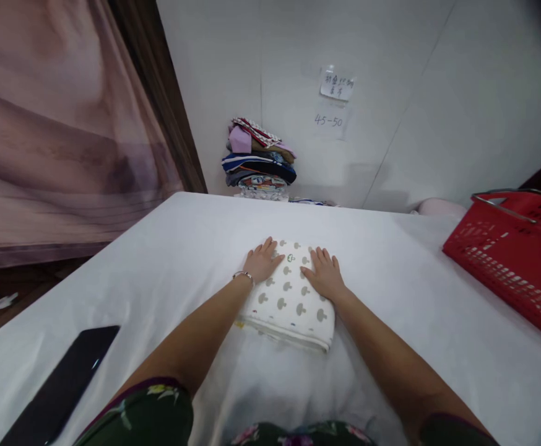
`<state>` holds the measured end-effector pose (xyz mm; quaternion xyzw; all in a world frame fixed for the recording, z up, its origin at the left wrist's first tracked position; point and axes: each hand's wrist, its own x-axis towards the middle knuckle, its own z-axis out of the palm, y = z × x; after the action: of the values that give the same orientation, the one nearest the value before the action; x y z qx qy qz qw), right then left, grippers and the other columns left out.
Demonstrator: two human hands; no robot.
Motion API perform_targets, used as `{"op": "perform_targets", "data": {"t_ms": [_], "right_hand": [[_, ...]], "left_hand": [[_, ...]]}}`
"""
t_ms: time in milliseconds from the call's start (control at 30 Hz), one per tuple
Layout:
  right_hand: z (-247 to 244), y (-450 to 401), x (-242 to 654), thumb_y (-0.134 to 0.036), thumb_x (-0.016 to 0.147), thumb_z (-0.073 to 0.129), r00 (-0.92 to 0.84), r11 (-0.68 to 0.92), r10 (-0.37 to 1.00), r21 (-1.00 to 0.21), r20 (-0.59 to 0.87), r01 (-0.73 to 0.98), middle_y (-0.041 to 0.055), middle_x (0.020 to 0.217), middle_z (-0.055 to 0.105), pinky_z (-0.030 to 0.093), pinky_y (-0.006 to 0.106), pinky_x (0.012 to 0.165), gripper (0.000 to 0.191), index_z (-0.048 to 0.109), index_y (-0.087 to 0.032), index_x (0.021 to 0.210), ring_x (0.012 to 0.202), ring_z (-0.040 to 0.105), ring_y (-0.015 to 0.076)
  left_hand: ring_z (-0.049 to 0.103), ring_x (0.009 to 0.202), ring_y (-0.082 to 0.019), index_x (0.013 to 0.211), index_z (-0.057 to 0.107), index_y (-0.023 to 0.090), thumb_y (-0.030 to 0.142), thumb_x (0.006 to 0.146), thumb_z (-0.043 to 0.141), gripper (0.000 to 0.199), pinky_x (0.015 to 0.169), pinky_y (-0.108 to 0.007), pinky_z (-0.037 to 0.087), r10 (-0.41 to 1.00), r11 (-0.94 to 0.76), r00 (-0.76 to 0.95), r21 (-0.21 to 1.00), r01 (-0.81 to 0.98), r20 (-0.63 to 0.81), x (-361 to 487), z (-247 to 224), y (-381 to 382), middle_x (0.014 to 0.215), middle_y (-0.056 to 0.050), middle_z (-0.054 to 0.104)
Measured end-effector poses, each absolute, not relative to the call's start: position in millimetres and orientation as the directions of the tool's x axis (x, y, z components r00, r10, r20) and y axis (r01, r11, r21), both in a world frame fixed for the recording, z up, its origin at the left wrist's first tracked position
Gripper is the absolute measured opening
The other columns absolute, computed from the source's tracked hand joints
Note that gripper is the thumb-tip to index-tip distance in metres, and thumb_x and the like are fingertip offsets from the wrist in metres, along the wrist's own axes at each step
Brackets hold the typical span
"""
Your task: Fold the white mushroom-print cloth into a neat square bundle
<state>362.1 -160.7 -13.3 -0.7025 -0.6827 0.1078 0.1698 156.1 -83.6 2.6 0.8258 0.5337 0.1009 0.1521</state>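
A folded white cloth (pixel 293 297) printed with grey mushroom shapes lies flat on the white-covered table in front of me. Its layered folded edge faces my body. My left hand (pixel 262 261), with a bracelet at the wrist, rests on the cloth's upper left side, fingers stretched out. On the upper right side lies my right hand (pixel 326 272), palm down, its fingers also extended. Neither hand grips the cloth; both press or rest on its top. What lies inside the folds is hidden.
A dark phone-like slab (pixel 61 384) lies at the left front of the white sheet (pixel 196 248). A red plastic basket (pixel 516 248) with a metal handle stands at right. Folded clothes (pixel 259 161) are stacked by the wall behind. A pink curtain (pixel 66 124) hangs at left.
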Motion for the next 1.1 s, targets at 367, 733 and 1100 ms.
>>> {"op": "perform_targets", "data": {"t_ms": [367,733,1100], "right_hand": [[0,-199,427,-0.024,0.077,0.057,0.398,-0.245,0.849,-0.926,-0.349,-0.288,0.0115,0.103,0.064,0.055,0.033,0.067,0.030,0.051,-0.016,0.106,0.075,0.065,0.0166],[4,-225,405,-0.034,0.078,0.062,-0.023,-0.429,0.900,-0.878,-0.435,-0.210,0.0038,0.066,0.065,0.053,0.023,0.045,0.020,0.058,-0.014,0.077,0.050,0.059,0.0112],[5,-294,366,-0.043,0.072,0.067,-0.387,-0.538,0.816,-0.809,-0.429,-0.238,0.0112,0.091,0.069,0.054,0.023,0.046,0.041,0.062,-0.012,0.099,0.071,0.068,0.0189]], "left_hand": [[0.032,0.132,-0.025,0.139,0.030,0.025,0.055,0.086,0.029,0.060,0.106,-0.034,0.027,0.902,-0.395,0.431,0.379,0.837,-0.013,157,8,-82,0.151,-0.001,0.016],[0.034,0.131,-0.024,0.138,0.033,0.024,0.053,0.087,0.032,0.059,0.106,-0.032,0.030,0.900,-0.416,0.435,0.347,0.841,0.027,156,2,-75,0.150,-0.001,0.021],[0.034,0.131,-0.025,0.138,0.034,0.020,0.052,0.087,0.034,0.061,0.107,-0.037,0.031,0.897,-0.426,0.441,0.350,0.834,0.041,158,-1,-72,0.150,-0.003,0.022]]}}
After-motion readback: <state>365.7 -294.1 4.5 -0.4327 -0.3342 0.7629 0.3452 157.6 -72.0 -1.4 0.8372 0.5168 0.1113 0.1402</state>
